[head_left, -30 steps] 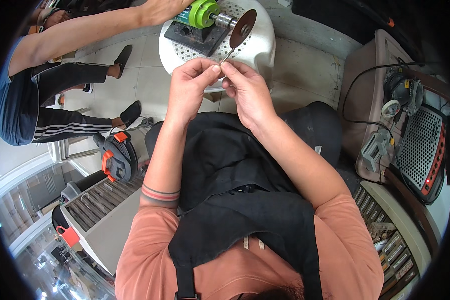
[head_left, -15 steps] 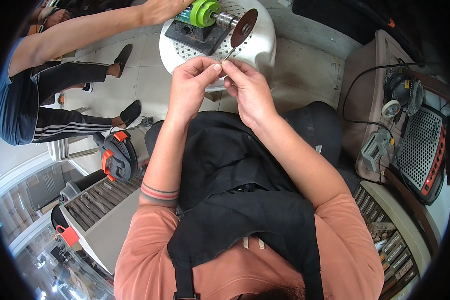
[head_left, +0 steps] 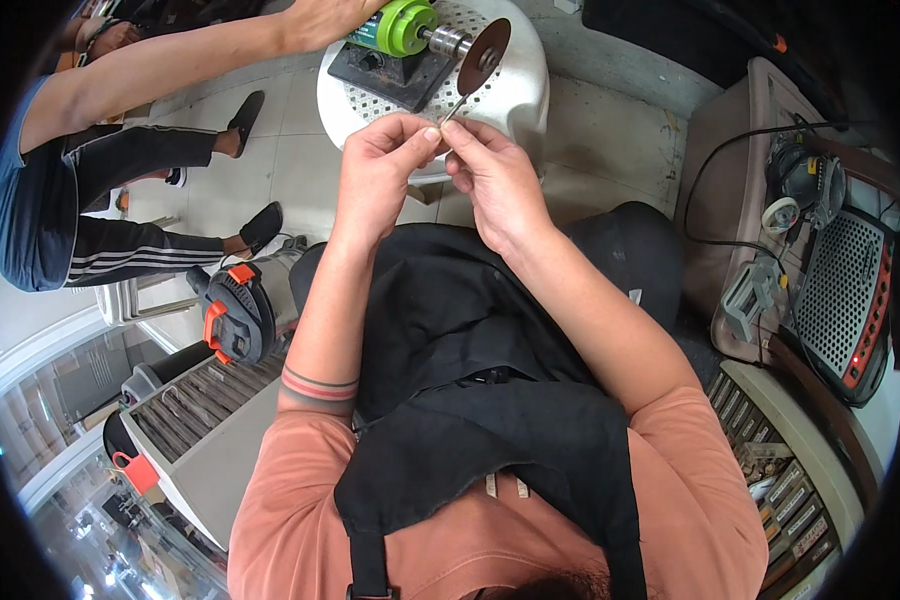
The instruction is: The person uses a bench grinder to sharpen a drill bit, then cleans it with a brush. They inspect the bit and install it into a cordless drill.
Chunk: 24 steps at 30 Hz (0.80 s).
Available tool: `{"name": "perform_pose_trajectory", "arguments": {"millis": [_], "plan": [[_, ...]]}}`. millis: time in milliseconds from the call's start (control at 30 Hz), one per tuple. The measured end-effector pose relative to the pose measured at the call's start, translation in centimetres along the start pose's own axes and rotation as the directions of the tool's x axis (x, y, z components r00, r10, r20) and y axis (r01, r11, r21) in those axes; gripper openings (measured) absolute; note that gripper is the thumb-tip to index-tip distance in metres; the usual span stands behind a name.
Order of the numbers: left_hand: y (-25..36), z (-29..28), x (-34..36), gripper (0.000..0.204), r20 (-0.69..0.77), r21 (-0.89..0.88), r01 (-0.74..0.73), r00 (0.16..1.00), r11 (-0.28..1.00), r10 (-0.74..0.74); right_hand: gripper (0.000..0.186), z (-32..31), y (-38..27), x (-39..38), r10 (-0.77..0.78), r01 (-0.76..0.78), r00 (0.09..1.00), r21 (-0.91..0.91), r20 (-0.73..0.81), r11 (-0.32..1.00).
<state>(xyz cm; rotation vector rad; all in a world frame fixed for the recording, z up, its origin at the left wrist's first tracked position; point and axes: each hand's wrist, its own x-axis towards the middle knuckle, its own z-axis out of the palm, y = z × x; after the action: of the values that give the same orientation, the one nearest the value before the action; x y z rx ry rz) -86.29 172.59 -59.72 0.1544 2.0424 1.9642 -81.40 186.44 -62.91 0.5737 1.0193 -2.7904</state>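
Observation:
Between the fingertips of my left hand and my right hand is a thin metal rod. Both hands pinch it, and its far end points up toward the lower edge of a brown cutting disc; whether they touch I cannot tell. The disc sits on the shaft of a green bench motor with a black base. That machine stands on a white plastic stool in front of me. Another person's hand rests on the motor from the left.
Left of me stands a vacuum cleaner with orange latches, beside a grey box of slotted dividers. On the right are a beige bin, a black cable and a perforated amplifier-like unit. A co-worker's legs are at far left.
Almost nothing differs. The stool, motor and disc appear a few pixels further left, and both hands keep their pinch on the metal rod.

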Motion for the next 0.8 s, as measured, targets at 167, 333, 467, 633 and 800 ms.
{"name": "perform_pose_trajectory", "arguments": {"millis": [167, 333, 467, 633, 800], "plan": [[-0.24, -0.18, 0.47, 0.013, 0.029, 0.029, -0.017, 0.999, 0.999, 0.016, 0.024, 0.09, -0.22, 0.11, -0.003, 0.003, 1.000, 0.024, -0.010, 1.000], [-0.23, -0.07, 0.09, 0.012, 0.010, -0.001, -0.004, 1.000, 1.000, 0.004, 0.024, 0.17, -0.19, -0.10, 0.003, -0.003, 1.000, 0.016, -0.006, 1.000], [-0.02, -0.04, 0.38, 0.012, 0.023, 0.015, -0.018, 1.000, 1.000, 0.018, 0.023, 0.00, -0.16, 0.05, 0.001, -0.001, 1.000, 0.019, -0.005, 1.000], [-0.11, 0.12, 0.56, 0.013, 0.018, 0.010, -0.017, 1.000, 1.000, 0.017, 0.022, 0.02, -0.36, 0.25, 0.001, -0.001, 1.000, 0.009, -0.024, 1.000], [-0.02, 0.16, 0.41, 0.012, 0.008, 0.017, -0.012, 1.000, 1.000, 0.012, 0.023, -0.08, -0.22, 0.34, -0.009, 0.009, 1.000, 0.023, -0.005, 1.000]]}}
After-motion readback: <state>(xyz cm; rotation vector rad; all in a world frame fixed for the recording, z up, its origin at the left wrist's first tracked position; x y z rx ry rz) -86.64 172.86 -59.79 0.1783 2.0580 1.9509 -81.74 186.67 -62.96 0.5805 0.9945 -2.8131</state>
